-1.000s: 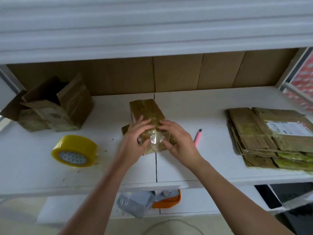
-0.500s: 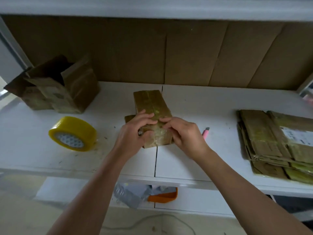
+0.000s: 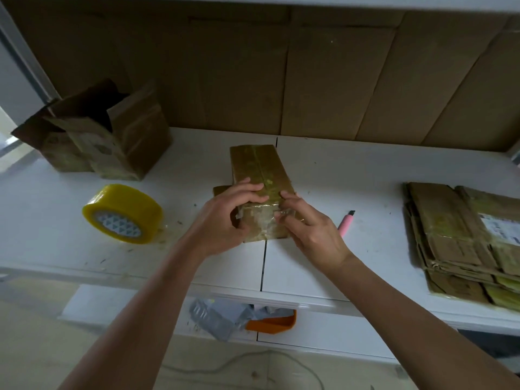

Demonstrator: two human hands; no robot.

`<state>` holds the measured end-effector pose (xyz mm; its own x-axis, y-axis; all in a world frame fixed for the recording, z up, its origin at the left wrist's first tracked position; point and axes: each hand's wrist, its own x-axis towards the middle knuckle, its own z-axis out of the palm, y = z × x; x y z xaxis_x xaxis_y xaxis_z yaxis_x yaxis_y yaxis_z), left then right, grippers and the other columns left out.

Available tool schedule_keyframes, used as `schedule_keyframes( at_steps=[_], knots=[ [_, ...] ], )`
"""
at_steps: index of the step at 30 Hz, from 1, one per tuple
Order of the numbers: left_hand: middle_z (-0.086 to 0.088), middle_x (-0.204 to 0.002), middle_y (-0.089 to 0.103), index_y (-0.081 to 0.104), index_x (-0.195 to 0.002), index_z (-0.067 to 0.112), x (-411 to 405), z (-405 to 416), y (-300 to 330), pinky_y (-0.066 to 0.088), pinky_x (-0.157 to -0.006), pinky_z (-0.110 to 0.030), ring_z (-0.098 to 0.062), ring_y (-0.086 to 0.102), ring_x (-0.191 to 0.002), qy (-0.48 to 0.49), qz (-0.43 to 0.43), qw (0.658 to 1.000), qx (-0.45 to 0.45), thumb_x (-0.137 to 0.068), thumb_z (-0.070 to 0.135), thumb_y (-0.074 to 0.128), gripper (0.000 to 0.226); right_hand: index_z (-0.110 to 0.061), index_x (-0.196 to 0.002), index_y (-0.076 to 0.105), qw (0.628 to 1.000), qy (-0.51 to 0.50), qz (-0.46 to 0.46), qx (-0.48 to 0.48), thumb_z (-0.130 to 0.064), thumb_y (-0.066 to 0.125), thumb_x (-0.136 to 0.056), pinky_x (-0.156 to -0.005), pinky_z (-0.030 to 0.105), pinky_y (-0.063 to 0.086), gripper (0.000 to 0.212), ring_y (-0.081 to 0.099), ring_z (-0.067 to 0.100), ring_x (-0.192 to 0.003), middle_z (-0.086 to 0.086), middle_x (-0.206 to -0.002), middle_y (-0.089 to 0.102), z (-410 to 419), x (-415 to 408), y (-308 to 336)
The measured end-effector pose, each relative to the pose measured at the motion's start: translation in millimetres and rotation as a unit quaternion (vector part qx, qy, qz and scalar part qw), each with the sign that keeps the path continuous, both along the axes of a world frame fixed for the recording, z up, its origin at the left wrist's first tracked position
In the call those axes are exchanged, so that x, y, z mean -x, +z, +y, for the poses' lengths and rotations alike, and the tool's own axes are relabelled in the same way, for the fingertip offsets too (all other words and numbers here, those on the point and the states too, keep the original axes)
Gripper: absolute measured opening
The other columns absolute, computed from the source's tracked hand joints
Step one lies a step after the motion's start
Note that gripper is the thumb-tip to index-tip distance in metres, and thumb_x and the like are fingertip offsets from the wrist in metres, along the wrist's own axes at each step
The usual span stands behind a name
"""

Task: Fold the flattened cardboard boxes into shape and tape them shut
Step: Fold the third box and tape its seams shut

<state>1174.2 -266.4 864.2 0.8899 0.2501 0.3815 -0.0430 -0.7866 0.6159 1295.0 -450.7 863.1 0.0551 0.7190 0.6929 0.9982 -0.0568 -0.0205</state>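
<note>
1. Head view: the small cardboard box lies lengthwise on the white table, straddling the seam between the two tabletop panels, its near end toward the person.
2. Left hand: fingers curled over the box's top near edge, thumb against the near end face, gripping the box as it did half a second ago.
3. Right hand: fingertips curled and pressed on the clear tape at the right corner of the near end. Compared with one second ago, the fingers have moved from the middle of the end face to this corner.
4. The box position on the table is unchanged across the frames; the camera has tilted downward, so the upper shelf is largely out of view.
5. Yellow tape roll lies to the left of the box, well apart, unmoved.
6. Pink utility knife lies just right of the right hand.
7. Stack of flattened boxes rests at the right of the table; an open assembled box stands at the rear left.
</note>
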Motion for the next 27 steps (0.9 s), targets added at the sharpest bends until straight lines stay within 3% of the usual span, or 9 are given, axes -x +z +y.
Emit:
schedule_keyframes(
  at_steps=[2, 5, 6, 7, 11, 15, 21, 25, 27],
  knots=[
    [0.046, -0.131, 0.043, 0.056, -0.115, 0.061, -1, -1, 1, 0.038, -0.112, -0.043, 0.008, 0.028, -0.140, -0.006, -0.009, 1.000, 0.027, -0.075, 0.031, 0.056, 0.050, 0.007, -0.093, 0.070, 1.000, -0.013, 0.009, 0.004, 0.001, 0.052, -0.093, -0.087, 0.035, 0.057, 0.019, 0.064, 0.036, -0.111, 0.022, -0.107, 0.067, 2, 4, -6],
    [0.030, -0.128, 0.053, 0.063, -0.109, 0.048, -6, -9, 2, 0.037, -0.111, -0.027, 0.007, 0.037, -0.135, 0.025, -0.048, 0.998, 0.018, -0.084, 0.049, 0.064, 0.025, -0.005, -0.119, 0.063, 0.991, -0.056, 0.121, 0.019, 0.003, 0.055, -0.091, -0.097, -0.002, 0.028, 0.031, 0.058, 0.016, -0.116, -0.006, -0.138, 0.051, -8, 7, -10],
    [0.025, -0.127, 0.055, 0.066, -0.109, 0.040, -8, -12, 2, 0.035, -0.109, -0.018, 0.006, 0.039, -0.134, 0.033, -0.055, 0.998, 0.010, -0.085, 0.049, 0.064, 0.027, -0.005, -0.112, 0.066, 0.990, -0.068, 0.119, 0.043, 0.006, 0.060, -0.084, -0.063, -0.016, 0.010, 0.031, 0.061, 0.013, -0.108, -0.007, -0.137, 0.051, -13, 8, -6],
    [0.022, -0.126, 0.056, 0.069, -0.109, 0.032, -8, -13, 2, 0.032, -0.107, -0.011, 0.004, 0.041, -0.133, 0.040, -0.056, 0.998, 0.006, -0.085, 0.045, 0.065, 0.028, -0.004, -0.098, 0.068, 0.991, -0.056, 0.108, 0.062, 0.010, 0.063, -0.076, -0.068, 0.008, 0.043, 0.026, 0.065, 0.014, -0.100, -0.001, -0.134, 0.055, -17, 8, -4],
    [0.016, -0.123, 0.059, 0.073, -0.105, 0.019, -5, -16, 2, 0.034, -0.104, -0.013, -0.005, 0.046, -0.132, 0.051, -0.058, 0.997, -0.007, -0.084, 0.025, 0.074, 0.022, -0.005, -0.101, 0.061, 0.977, 0.011, 0.209, -0.034, 0.002, 0.058, -0.083, -0.082, 0.031, 0.053, 0.019, 0.060, 0.017, -0.106, 0.004, -0.124, 0.049, -8, 2, 9],
    [0.009, -0.124, 0.063, 0.073, -0.104, 0.018, -4, -18, 5, 0.040, -0.105, -0.027, -0.010, 0.049, -0.132, 0.055, -0.061, 0.997, 0.001, -0.083, 0.018, 0.076, 0.022, -0.006, -0.116, 0.067, 0.955, -0.064, 0.286, -0.037, -0.021, 0.073, -0.085, -0.095, 0.025, 0.044, 0.035, 0.050, 0.019, -0.114, 0.011, -0.129, 0.050, 13, 3, 6],
    [0.018, -0.128, 0.056, 0.068, -0.112, 0.028, -7, -14, 3, 0.034, -0.108, -0.017, 0.002, 0.041, -0.133, 0.054, -0.042, 0.997, 0.031, -0.081, 0.013, 0.076, 0.035, -0.005, -0.108, 0.067, 0.943, -0.056, 0.323, -0.063, -0.012, 0.070, -0.087, -0.092, 0.009, 0.041, 0.022, 0.054, 0.016, -0.107, 0.012, -0.121, 0.055, 20, -3, -9],
    [-0.001, -0.145, 0.049, 0.055, -0.121, 0.029, -5, -16, 3, 0.047, -0.106, -0.041, -0.010, 0.038, -0.139, 0.043, -0.018, 0.992, 0.117, -0.083, 0.008, 0.073, 0.046, -0.010, -0.116, 0.063, 0.927, -0.048, 0.372, -0.021, -0.006, 0.072, -0.083, -0.083, 0.026, 0.052, 0.034, 0.054, 0.014, -0.103, 0.002, -0.119, 0.050, 14, -6, -7],
    [-0.002, -0.155, 0.036, 0.059, -0.116, 0.025, -4, -18, 2, 0.048, -0.105, -0.040, -0.015, 0.033, -0.143, 0.040, -0.026, 0.992, 0.119, -0.082, 0.004, 0.073, 0.042, -0.016, -0.117, 0.059, 0.906, -0.056, 0.419, 0.005, -0.009, 0.079, -0.077, -0.076, 0.028, 0.053, 0.045, 0.059, 0.013, -0.095, -0.004, -0.112, 0.055, 15, -2, -3]
  ],
)
